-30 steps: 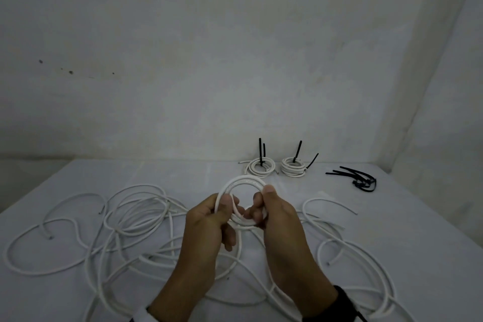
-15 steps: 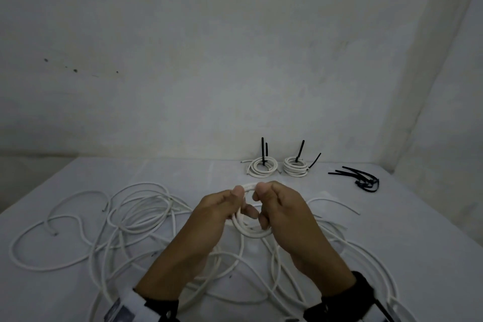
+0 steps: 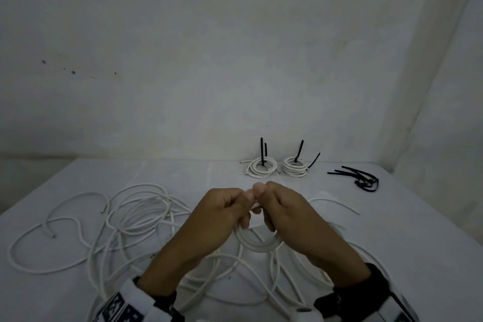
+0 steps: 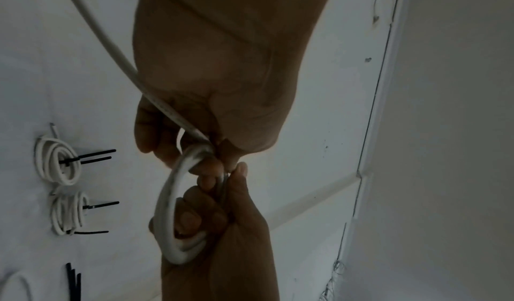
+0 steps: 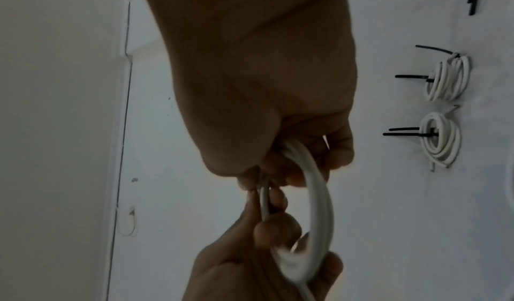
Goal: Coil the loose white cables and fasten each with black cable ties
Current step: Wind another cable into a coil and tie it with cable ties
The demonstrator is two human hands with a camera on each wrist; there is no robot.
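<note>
Both hands hold a small white cable coil (image 3: 258, 246) above the middle of the table. My left hand (image 3: 235, 204) and right hand (image 3: 273, 201) meet thumb to thumb at the coil's far side, fingers curled round its turns. The coil's near arc hangs below the knuckles. In the left wrist view the coil (image 4: 170, 206) runs from my left hand (image 4: 194, 151) to the right hand below it, and a free strand (image 4: 111, 48) trails away. In the right wrist view my right hand (image 5: 292, 162) grips the coil (image 5: 319, 195). Loose black cable ties (image 3: 362, 178) lie at the back right.
Two tied coils (image 3: 260, 168) (image 3: 295, 167) sit by the back wall with black tie tails sticking up. Loose white cables (image 3: 136, 213) sprawl over the left and front of the white table (image 3: 407, 230). Walls close off the back and right.
The coil stood upright between my hands a second ago. It has tipped down to hang below them, and my thumbs have come together over its far side.
</note>
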